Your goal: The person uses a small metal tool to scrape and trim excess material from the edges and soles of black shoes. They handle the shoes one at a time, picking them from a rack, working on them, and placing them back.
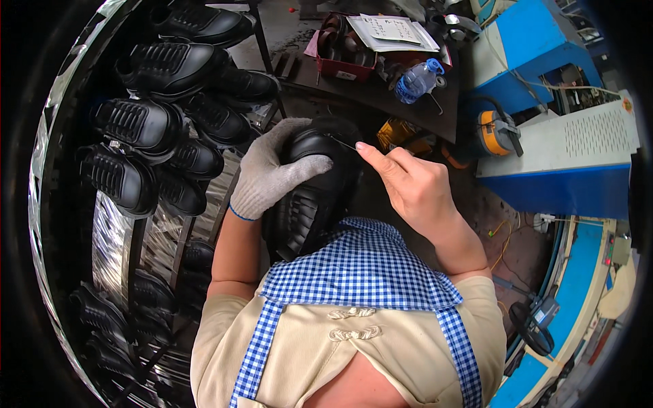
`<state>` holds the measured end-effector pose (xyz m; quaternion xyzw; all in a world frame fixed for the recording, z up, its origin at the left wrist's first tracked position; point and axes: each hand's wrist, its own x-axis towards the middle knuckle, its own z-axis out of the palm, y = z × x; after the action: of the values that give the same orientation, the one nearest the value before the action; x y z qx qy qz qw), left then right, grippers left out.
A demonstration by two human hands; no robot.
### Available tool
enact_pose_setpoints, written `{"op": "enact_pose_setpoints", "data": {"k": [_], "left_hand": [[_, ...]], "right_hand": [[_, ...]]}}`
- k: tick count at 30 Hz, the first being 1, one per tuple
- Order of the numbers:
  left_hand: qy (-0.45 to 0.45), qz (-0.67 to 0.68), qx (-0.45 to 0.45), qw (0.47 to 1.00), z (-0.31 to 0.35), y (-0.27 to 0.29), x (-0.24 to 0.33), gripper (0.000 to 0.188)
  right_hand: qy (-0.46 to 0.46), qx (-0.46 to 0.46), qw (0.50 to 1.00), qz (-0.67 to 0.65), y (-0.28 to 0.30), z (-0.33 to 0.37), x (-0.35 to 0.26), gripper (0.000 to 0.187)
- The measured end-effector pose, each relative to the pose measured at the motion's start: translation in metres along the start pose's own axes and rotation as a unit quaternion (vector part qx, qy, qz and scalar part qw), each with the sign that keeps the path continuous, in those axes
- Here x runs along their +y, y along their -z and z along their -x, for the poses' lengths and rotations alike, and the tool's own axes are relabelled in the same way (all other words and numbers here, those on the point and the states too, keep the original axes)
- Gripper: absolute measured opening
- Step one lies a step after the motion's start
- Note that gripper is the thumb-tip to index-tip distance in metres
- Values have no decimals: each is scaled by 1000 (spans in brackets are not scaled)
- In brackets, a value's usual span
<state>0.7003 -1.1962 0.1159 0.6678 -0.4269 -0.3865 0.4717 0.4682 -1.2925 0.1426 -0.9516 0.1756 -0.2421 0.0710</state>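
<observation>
A black shoe (298, 216) is in front of my apron, its rounded toe pointing away from me and its ribbed upper nearest my body. My left hand (269, 170), in a pale knitted glove, is closed around the toe part, with the thumb lying across it. Bare, my right hand (416, 187) pinches a thin metal pick-like tool (344, 143) between thumb and fingers. The tool's point meets the shoe near its toe edge. Most of the handle is hidden inside my right hand.
On my left, a rack (112, 234) wrapped in shiny film carries several black shoes (139, 126). Ahead stands a dark table (408, 115) with a red box (345, 68), papers (391, 28) and a water bottle (418, 80). Blue-and-white machines (558, 160) and an orange-black vacuum cleaner (496, 129) are at right.
</observation>
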Motion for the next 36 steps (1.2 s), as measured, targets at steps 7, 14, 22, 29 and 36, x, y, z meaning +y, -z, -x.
{"op": "enact_pose_setpoints", "data": {"k": [7,14,22,29,36], "left_hand": [[-12,17,-5,1000,-2,2,-1,72],[-13,51,-3,999,-2,2,3,70],[-15,74,12,997,2,1,6,64],[-18,79,23,996,3,1,4,64],[1,84,15,996,3,3,8,70]], "right_hand": [[-36,65,994,-86,-21,0,-1,46],[-106,109,964,-217,-39,-1,-12,32],[-144,136,933,-300,-53,1,-17,33],[-176,123,903,-372,-59,4,-20,30],[-177,127,897,-386,-64,6,-21,29]]}}
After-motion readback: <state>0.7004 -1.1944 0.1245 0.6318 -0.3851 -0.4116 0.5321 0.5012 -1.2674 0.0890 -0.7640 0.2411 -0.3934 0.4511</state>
